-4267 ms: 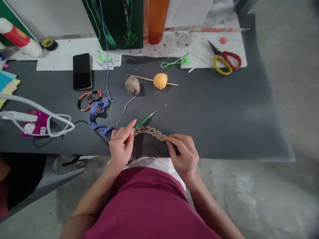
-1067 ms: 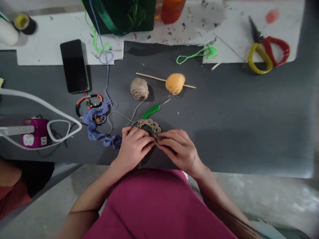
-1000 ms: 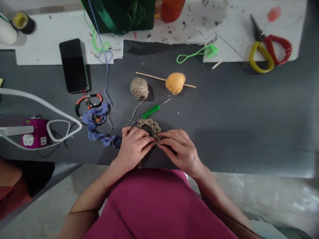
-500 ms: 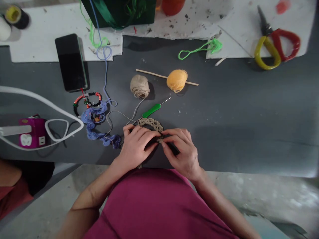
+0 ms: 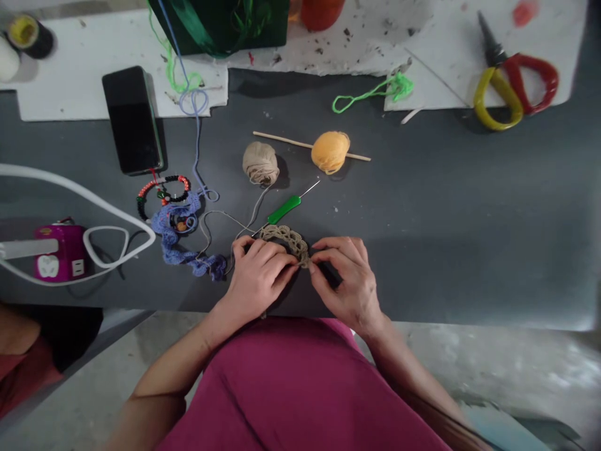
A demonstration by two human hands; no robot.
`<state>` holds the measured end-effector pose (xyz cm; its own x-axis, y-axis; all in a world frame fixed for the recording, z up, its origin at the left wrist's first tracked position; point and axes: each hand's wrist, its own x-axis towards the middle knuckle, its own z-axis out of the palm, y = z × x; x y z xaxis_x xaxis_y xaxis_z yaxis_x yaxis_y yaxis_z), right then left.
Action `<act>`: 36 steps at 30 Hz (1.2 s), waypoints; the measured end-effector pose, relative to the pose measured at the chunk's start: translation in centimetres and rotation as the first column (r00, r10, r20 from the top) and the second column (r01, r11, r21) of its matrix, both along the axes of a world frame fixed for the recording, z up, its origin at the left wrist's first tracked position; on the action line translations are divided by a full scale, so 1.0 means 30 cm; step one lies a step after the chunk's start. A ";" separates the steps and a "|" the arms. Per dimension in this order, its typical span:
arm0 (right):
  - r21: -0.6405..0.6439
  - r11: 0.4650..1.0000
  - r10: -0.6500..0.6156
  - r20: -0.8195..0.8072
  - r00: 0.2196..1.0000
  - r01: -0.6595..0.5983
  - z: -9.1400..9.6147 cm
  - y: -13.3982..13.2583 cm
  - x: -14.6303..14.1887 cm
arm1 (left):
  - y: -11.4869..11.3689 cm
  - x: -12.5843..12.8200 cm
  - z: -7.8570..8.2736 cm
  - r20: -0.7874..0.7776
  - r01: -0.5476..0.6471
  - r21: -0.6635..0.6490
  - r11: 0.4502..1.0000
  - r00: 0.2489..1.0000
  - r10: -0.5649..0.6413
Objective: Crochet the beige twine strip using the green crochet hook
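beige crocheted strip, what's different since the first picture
The left hand moved right along the beige crocheted strip, pinching it beside the right hand; the strip curves tighter. The green-handled crochet hook now lies farther forward, its handle uncovered. The right hand still pinches the strip; the beige yarn ball and yellow yarn ball stayed.

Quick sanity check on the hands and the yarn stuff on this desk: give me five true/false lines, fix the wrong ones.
1. The left hand and right hand both have fingers at the beige crocheted strip. True.
2. The green hook is gripped in the right hand. False: the green hook lies beyond the strip, its lower end close to the left hand.
3. A wooden stick shows on both sides of the yellow yarn ball. True.
4. The scissors have two blue handles. False: the scissors have one yellow handle and one red.
5. The phone has a dark screen. True.
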<state>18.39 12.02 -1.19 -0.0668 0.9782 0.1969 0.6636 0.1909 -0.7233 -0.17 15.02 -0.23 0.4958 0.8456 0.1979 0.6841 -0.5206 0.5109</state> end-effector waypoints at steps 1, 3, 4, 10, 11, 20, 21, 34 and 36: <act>0.006 1.000 -0.003 0.017 1.000 0.003 -0.002 0.001 0.003 | 0.000 0.001 0.002 -0.004 -0.005 -0.005 1.000 1.000 0.005; 0.017 1.000 0.002 0.040 0.999 -0.002 -0.004 0.003 0.006 | -0.001 0.003 0.006 -0.010 -0.010 -0.013 1.000 1.000 0.010; 0.023 1.000 0.008 0.047 0.999 -0.009 -0.005 0.003 0.007 | -0.002 0.004 0.007 -0.013 -0.010 -0.016 1.000 1.000 0.009; 0.040 0.997 0.056 0.068 0.996 -0.059 -0.006 0.000 0.017 | -0.007 0.003 0.009 -0.004 -0.024 -0.029 0.999 1.000 0.024; 0.034 0.997 0.066 0.069 0.995 -0.068 -0.006 0.000 0.020 | -0.008 0.002 0.010 0.000 -0.029 -0.038 0.999 1.000 0.029; 0.087 0.990 0.097 0.129 0.987 -0.109 -0.007 0.002 0.022 | -0.016 0.007 0.013 -0.001 -0.075 -0.128 0.989 0.997 0.075; 0.095 0.989 0.099 0.129 0.987 -0.112 -0.006 0.002 0.021 | -0.017 0.008 0.013 0.004 -0.079 -0.126 0.989 0.997 0.080; 0.050 0.986 0.151 0.090 0.984 -0.156 -0.007 0.004 0.009 | -0.020 -0.007 0.005 -0.001 -0.049 -0.043 0.998 0.999 0.049; 0.060 0.984 0.164 0.093 0.982 -0.170 -0.008 0.003 0.006 | -0.020 -0.007 -0.002 0.014 -0.062 -0.047 0.997 0.998 0.062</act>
